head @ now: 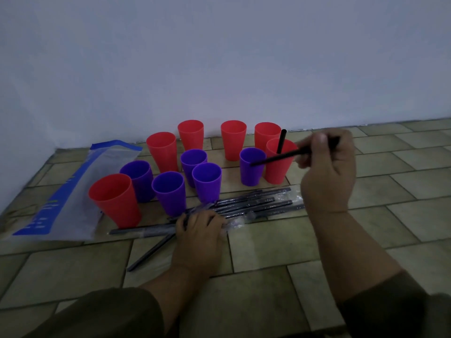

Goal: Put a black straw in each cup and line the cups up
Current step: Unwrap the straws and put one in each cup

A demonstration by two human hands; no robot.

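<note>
One red cup (278, 169) holds your upright black straw (281, 140); a second straw (275, 158) reaches the purple cup (251, 176) rim; wrapped straws (253, 203) lie in front.

Place: a bare indoor room, seen from low down near the ground; the kind of building cannot be told.
Floor: beige rectangular tiles (268, 245) with dark joints fill the lower half of the frame.
Wall: a plain white wall (219, 57) fills the upper half.
Work surface: plastic cups (207, 181), wrapped straws (256, 203) and a zip bag (73, 191) sit directly on the tiles, centre and left.
Light: dim, bluish.
</note>
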